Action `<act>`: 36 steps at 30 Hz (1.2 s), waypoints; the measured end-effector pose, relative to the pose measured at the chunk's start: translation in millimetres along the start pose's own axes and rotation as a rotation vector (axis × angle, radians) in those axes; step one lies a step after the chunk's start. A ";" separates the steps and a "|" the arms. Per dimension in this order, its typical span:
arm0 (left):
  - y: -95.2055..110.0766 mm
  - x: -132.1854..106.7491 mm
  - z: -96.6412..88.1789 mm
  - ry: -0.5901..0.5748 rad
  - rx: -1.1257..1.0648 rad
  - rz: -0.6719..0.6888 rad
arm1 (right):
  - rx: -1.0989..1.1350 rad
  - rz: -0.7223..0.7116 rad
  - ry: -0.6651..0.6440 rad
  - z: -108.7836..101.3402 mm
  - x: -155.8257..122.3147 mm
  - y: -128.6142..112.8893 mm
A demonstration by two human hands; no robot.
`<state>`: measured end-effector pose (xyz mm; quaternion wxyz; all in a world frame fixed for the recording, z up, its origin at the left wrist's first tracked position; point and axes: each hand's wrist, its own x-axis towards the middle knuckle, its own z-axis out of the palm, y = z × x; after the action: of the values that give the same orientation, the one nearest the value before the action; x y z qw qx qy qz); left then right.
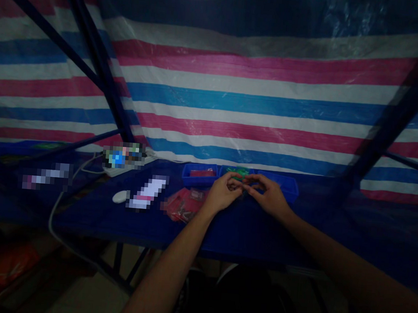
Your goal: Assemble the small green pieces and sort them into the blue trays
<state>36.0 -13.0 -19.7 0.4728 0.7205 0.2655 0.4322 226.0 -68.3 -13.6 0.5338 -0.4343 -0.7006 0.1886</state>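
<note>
Worktop: dark blue, its far edge along a striped sheet (pixel 253 102); bare surface (pixel 242 236) shows between the forearms.
Left hand: palm in, fingers bent, over the middle of the worktop (pixel 113 216), toward its far edge; the hand (pixel 224 192) has the red bag just beside its wrist.
Right hand: facing it at much the same height, fingers and thumb curled (pixel 268 196).
Grip: both narrow at the fingertips, which come together; whether a small piece is pinched there cannot be told, too dark.
Green pieces: in the middle bin (pixel 222 170) at the far edge, just beyond the fingertips, partly covered by them (pixel 237 170).
Left bin: blue, at the far edge, reddish contents inside (pixel 196 180).
Right bin: blue, at the far edge, partly behind the right hand (pixel 289 188).
Red bag: clear plastic, lying between the left bin and the near edge (pixel 180 206).
White disc: flat, near the left edge (pixel 121 197).
Power strip: white, by the far left corner, partly pixelated (pixel 121 170).
</note>
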 end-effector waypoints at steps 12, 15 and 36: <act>12.2 -3.6 -3.2 0.144 0.249 -0.045 | -0.265 -0.032 0.197 -7.3 1.9 1.1; 8.5 1.3 0.3 0.027 -0.019 -0.076 | -0.326 -0.074 0.199 -9.0 0.7 -1.4; 2.0 -3.1 2.9 0.003 0.040 -0.005 | 0.026 0.139 0.005 -13.8 8.2 4.5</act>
<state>36.9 -17.6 -19.5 0.4591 0.7285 0.2764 0.4267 240.0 -61.9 -7.1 0.5266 -0.4755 -0.6649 0.2333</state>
